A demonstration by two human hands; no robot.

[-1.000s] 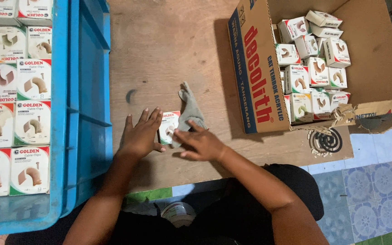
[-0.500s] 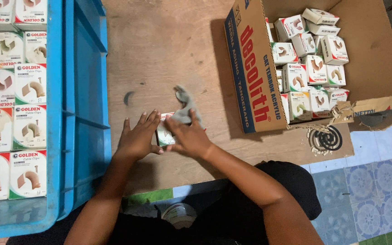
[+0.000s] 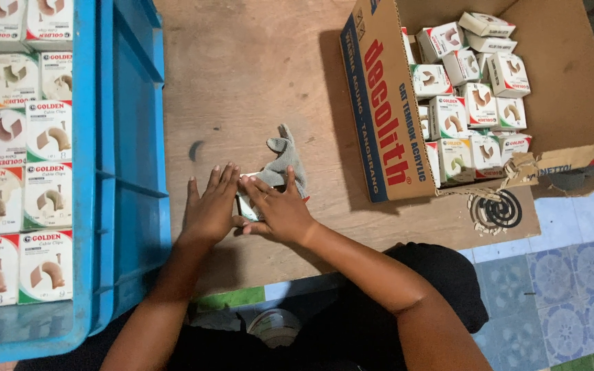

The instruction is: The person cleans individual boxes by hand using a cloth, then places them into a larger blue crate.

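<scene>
On the wooden table (image 3: 256,82), my left hand (image 3: 209,207) and my right hand (image 3: 280,209) close around a small white box (image 3: 244,204), which shows only between the fingers. My left palm presses flat against the box's left side. My right hand grips it from the right, with a grey cloth (image 3: 284,161) under its fingers and trailing away from me over the table.
A blue plastic crate (image 3: 122,172) at the left holds rows of small white, red and green boxes (image 3: 29,137). An open cardboard carton (image 3: 386,117) at the right holds several similar boxes (image 3: 472,89). A mosquito coil (image 3: 496,211) lies near the table's front right edge.
Both hands have drawn closer together around the small box and shifted slightly left. The grey cloth has moved with the right hand.
</scene>
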